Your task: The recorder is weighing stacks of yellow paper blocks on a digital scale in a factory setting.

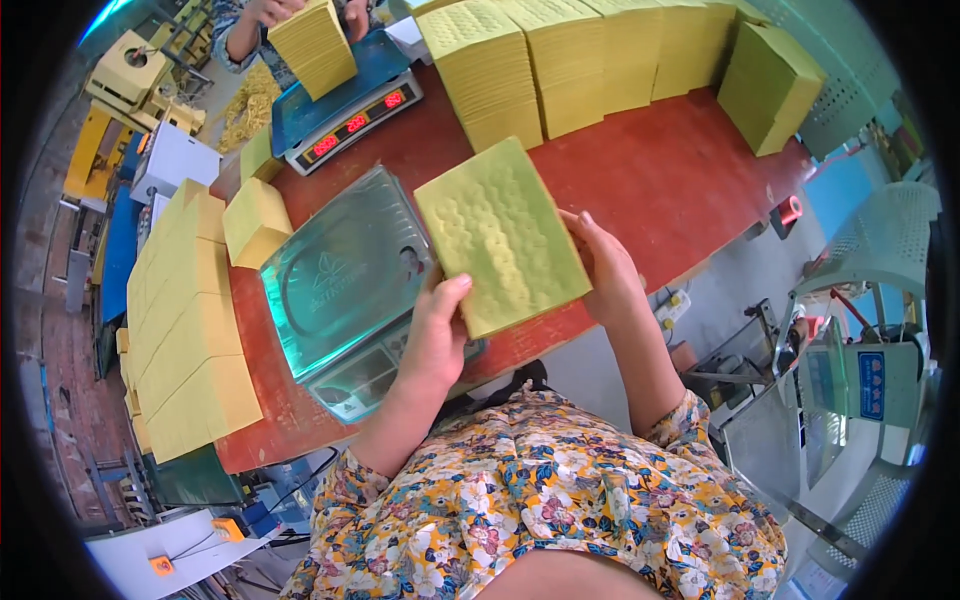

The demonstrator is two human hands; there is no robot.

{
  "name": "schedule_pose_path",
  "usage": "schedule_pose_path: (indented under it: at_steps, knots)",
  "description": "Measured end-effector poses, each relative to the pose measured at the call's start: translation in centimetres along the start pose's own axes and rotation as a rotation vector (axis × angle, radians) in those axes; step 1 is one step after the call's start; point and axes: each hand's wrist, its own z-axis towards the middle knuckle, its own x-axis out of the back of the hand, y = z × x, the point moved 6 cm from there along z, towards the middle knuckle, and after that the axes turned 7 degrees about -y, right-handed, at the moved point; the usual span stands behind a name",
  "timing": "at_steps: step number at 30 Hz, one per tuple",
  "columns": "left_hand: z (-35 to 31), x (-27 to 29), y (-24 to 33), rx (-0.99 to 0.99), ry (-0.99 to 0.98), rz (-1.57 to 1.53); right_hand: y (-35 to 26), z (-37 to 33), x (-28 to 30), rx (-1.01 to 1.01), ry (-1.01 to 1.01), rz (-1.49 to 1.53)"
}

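Stacks of yellow paper (pixel 185 330) lined the red table's (pixel 660 170) left edge beside a green scale (pixel 335 280). Left hand (pixel 435 335) and right hand (pixel 605 265) clasped a yellow embossed pad (pixel 500 235) between curled fingers above the scale's right edge.

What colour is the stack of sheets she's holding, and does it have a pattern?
Yellow-green, embossed with a bumpy, honeycomb-like texture; the head view shows the stack clearly.

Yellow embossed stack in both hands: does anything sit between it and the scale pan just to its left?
Nothing visible does. The yellow stack is gripped by the left hand and right hand, partly overhanging the scale pan, whose greenish surface is bare. A smaller yellow block lies beyond the pan's far left edge.
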Motion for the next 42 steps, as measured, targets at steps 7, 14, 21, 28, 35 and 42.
schedule_pose_path:
  at_steps: [7,14,21,28,35,42]
  knots:
    - [4.2,-0.3,-5.4,-0.036,0.027,0.142,-0.7,1.4,6.1,0.071,0.148,-0.299]
    - [4.2,1.9,-6.9,-0.083,0.127,0.146,-0.1,1.0,8.6,0.092,0.194,-0.295]
    - [4.4,1.0,-7.0,-0.035,0.108,0.131,-1.6,1.6,3.9,0.172,0.096,-0.842]
    - [4.9,0.9,-7.1,-0.148,0.143,0.364,-0.5,3.1,2.4,0.193,0.069,-1.179]
    - [6.1,1.8,-9.3,-0.232,0.301,0.553,1.3,3.3,4.2,0.296,0.164,-1.180]
    - [5.8,0.7,-8.0,-0.221,0.189,0.465,0.0,3.1,3.1,0.345,0.124,-1.055]
